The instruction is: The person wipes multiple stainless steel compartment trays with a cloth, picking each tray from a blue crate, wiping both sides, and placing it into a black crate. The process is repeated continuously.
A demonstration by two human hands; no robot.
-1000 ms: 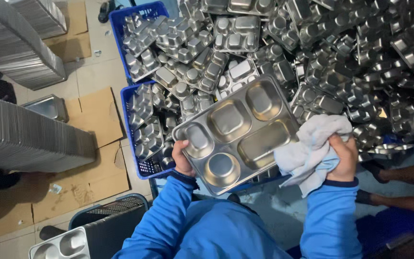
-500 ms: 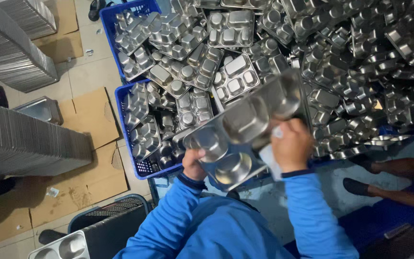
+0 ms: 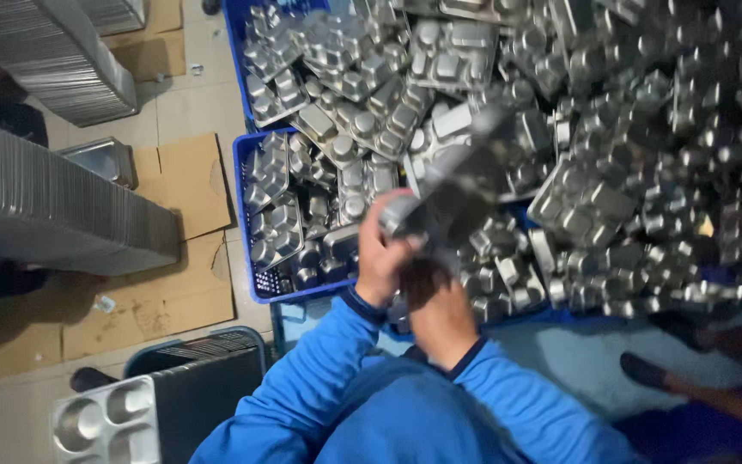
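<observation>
Above the blue crate (image 3: 246,225) of steel trays, both hands' fingers (image 3: 380,234) clamped on a blurred compartment tray (image 3: 453,193).

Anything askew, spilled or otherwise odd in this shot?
Yes. The loose metal trays lie jumbled at all angles, overflowing the blue crate, while stacks at left sit neat. The tray held by left hand and right hand is tilted and blurred.

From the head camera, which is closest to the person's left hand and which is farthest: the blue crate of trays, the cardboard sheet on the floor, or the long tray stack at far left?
From the left hand:
1. Blue crate, just beside it.
2. Cardboard sheet, farther left on the floor.
3. Long tray stack, at the left edge.
</observation>
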